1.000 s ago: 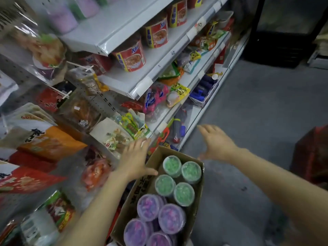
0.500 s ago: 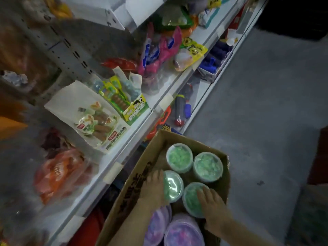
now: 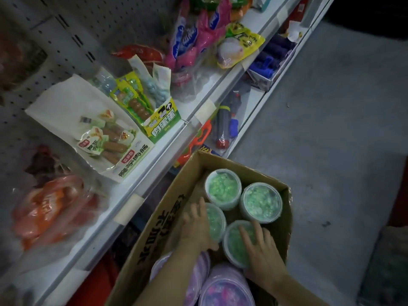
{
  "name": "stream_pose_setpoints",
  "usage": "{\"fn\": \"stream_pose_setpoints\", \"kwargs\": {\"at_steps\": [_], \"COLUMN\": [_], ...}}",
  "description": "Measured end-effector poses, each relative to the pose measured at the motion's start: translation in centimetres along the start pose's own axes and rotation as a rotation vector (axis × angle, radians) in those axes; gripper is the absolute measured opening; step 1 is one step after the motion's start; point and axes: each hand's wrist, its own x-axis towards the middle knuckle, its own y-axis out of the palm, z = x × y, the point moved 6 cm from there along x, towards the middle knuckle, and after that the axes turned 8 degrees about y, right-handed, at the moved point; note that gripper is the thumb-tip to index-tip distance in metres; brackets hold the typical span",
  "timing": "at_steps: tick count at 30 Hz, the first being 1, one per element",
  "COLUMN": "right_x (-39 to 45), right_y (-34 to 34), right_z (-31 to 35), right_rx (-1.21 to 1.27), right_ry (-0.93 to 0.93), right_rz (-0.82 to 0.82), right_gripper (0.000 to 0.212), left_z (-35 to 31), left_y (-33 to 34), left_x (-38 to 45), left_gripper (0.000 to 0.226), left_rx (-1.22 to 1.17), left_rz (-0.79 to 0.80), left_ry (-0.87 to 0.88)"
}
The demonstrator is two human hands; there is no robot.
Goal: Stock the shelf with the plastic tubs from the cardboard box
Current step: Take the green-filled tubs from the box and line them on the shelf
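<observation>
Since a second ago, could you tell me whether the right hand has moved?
Yes. The right hand has come down and back from beyond the cardboard box's far rim onto a near green tub inside it.

White paper sausage packet (image 3: 92,127) at nine o'clock — green-and-yellow snack carton (image 3: 162,121) just beside it; pink crinkly bags (image 3: 194,40) at twelve; grey floor (image 3: 331,129) at three.

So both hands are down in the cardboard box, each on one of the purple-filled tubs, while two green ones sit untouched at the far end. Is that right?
Not quite: the head view shows the left hand and right hand each on a green-filled tub, not purple. The purple tubs lie nearer the person, under the forearms. Both hands are indeed in the cardboard box, and two other green tubs sit untouched at the far end.
</observation>
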Motion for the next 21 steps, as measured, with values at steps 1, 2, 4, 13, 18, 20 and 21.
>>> {"fn": "stream_pose_setpoints", "kwargs": {"at_steps": [1, 2, 4, 13, 18, 20, 21], "right_x": [0.0, -0.1, -0.4, -1.2, -2.0, -2.2, -2.4], "right_y": [-0.6, -1.3, -3.0, -4.7, -8.3, -11.5, -13.6], "right_z": [-0.1, -0.1, -0.3, -3.8, -5.6, -5.4, -5.1], "right_rx": [0.057, 0.107, 0.184, 0.64, 1.092, 1.242, 1.307], "right_ry": [0.006, 0.007, 0.019, 0.115, 0.203, 0.156, 0.136], "right_rz": [-0.032, -0.072, -0.115, 0.08, 0.106, 0.11, 0.111], "right_gripper": [0.098, 0.089, 0.074, 0.058, 0.041, 0.038, 0.035], "left_z": [0.7, 1.4, 2.6, 6.1, 6.4, 6.2, 5.6], "left_y": [-0.2, -0.5, -1.2, -5.7, -7.6, -8.3, -9.2], "left_x": [0.0, 0.0, -0.4, -4.1, -7.7, -9.2, -10.4], "left_gripper": [0.144, 0.145, 0.141, 0.125, 0.09, 0.085, 0.078], "left_rx": [-0.062, -0.116, -0.246, -0.709, -0.967, -1.014, -1.023], "left_rz": [0.001, 0.003, 0.018, -0.104, -0.171, -0.163, -0.152], "left_ry": [-0.02, -0.042, -0.075, -0.149, -0.087, -0.071, -0.059]}}
